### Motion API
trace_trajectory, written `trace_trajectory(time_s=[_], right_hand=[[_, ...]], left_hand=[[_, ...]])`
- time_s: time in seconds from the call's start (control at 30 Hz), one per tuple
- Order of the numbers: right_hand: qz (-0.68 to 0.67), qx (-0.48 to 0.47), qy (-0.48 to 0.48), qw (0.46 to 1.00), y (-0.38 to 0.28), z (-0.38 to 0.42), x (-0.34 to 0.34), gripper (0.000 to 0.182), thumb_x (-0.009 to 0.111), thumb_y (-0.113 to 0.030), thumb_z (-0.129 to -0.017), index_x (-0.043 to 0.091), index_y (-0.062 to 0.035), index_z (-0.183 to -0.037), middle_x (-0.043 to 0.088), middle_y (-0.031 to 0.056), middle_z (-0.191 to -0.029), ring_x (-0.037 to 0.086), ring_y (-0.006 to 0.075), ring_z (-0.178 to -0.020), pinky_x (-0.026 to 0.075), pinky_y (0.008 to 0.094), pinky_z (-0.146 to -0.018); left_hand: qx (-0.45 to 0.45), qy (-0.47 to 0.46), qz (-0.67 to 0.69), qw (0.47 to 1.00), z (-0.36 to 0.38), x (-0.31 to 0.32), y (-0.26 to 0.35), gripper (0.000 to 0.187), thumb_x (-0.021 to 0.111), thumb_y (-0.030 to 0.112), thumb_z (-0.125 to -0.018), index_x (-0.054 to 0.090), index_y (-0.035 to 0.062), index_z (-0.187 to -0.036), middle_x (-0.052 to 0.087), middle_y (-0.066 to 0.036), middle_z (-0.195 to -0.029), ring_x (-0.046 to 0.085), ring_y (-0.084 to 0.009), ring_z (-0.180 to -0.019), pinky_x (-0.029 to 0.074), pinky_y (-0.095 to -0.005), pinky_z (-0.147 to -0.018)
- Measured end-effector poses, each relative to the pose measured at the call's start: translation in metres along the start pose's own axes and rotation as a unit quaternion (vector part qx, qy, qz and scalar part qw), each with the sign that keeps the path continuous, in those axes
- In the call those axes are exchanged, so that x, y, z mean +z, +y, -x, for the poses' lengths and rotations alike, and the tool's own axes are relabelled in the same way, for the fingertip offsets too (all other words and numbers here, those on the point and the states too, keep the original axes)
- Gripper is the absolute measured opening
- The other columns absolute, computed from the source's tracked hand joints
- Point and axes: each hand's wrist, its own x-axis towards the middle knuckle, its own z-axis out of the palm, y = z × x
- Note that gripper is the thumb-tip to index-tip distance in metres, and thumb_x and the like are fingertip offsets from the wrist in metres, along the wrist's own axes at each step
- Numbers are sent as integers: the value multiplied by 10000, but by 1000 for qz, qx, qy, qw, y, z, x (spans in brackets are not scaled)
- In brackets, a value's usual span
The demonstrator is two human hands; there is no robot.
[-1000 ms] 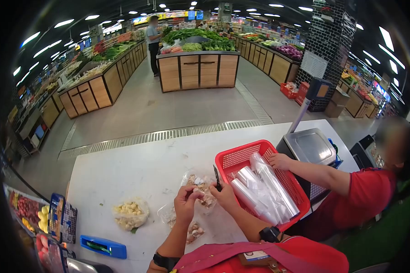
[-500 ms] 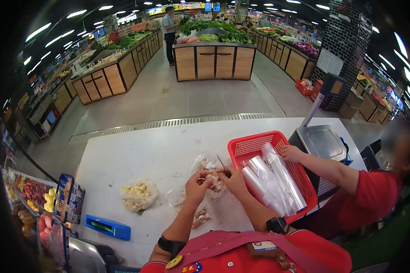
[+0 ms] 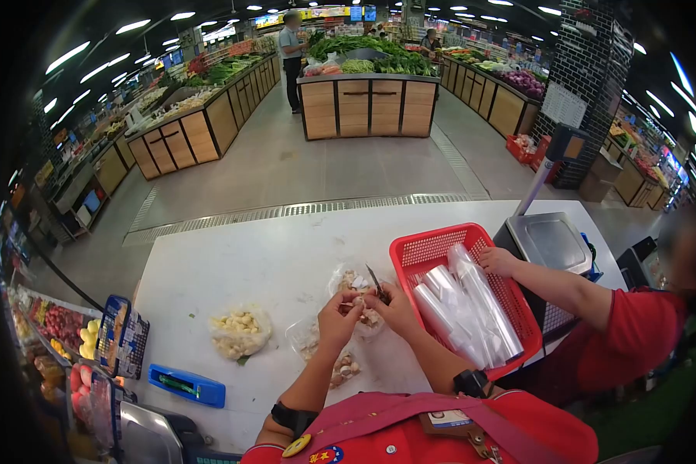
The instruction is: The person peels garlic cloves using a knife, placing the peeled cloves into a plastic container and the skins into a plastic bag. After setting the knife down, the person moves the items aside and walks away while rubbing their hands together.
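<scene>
Your right hand (image 3: pixel 395 310) is closed around a small knife (image 3: pixel 374 278), its dark blade sticking up past your fingers and tilted toward the far side of the worktop (image 3: pixel 232 255). Your left hand (image 3: pixel 339 319) is narrow, thumb and fingers drawn together right by the right hand; can't tell if something tiny is pinched there. Both hands are over the near half of the worktop, at a clear plastic bag (image 3: pixel 351 277) with garlic pieces and papery skins, partly hidden by your fingers. Another clear bag (image 3: pixel 301 334) is just left of your left forearm, and a pile of unpeeled garlic (image 3: pixel 345 369) shows between your forearms. Farther left, an open clear bag of pale peeled cloves (image 3: pixel 240 331) sits on the worktop, a bit of green at its near edge. Blue plastic holder (image 3: pixel 187 385) with something green in it: nearer you, left of the peeled cloves. On your right, a red basket (image 3: pixel 410 249) holds rolls of clear plastic bags (image 3: pixel 481 298); a co-worker's hand (image 3: pixel 500 261) is at its right side, near the rolls. Scale (image 3: pixel 550 241) with a flat metal top and a display on a pole (image 3: pixel 535 188) is right beside the basket. Past the worktop, vegetable stands (image 3: pixel 367 108) and a standing person (image 3: pixel 290 58).
</scene>
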Motion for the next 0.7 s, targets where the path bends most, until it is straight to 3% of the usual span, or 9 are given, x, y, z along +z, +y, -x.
trace_trajectory(time_s=[0.1,0.27,0.5,0.57,0.63,0.7], right_hand=[[65,37,-22,997,-10,4,-2,170,625,-177,-763,570,-22,-806,547,-4,-691,476,50,-624,394,199,-570],[20,-5,-14,1000,6,3,-3,225,610,-228,-760,591,-14,-826,584,21,-688,505,56,-600,407,215,-547],[41,5,-22,999,-7,5,-2,148,585,-146,-774,596,-7,-824,555,-7,-669,463,33,-595,379,197,-533],[102,42,-21,994,-15,5,-3,144,580,-144,-771,592,-7,-812,537,-12,-647,449,26,-577,367,191,-512],[99,27,-13,995,-2,2,-2,146,576,-149,-770,590,-7,-801,531,-20,-643,445,24,-566,362,187,-504],[19,27,-9,999,9,0,-2,143,577,-152,-771,587,-11,-792,529,-33,-649,445,22,-572,356,184,-507]], left_hand=[[13,11,-67,998,0,1,-1,189,609,66,-740,579,33,-924,603,-39,-716,564,-78,-613,456,-210,-565],[22,24,-70,997,0,2,-2,190,617,62,-733,586,32,-917,609,-39,-707,562,-80,-601,449,-210,-560],[56,23,-94,994,1,1,-5,160,585,23,-736,576,16,-896,603,-54,-754,563,-85,-629,458,-210,-568],[78,27,-111,990,-3,1,-6,157,585,18,-734,575,15,-891,602,-55,-751,561,-85,-629,456,-210,-569],[27,-4,-75,997,-3,2,-6,162,593,17,-725,575,16,-886,597,-64,-752,557,-87,-626,453,-211,-573],[35,-7,-64,997,-2,4,-3,167,600,16,-718,575,17,-884,597,-63,-744,556,-85,-630,453,-213,-583]])
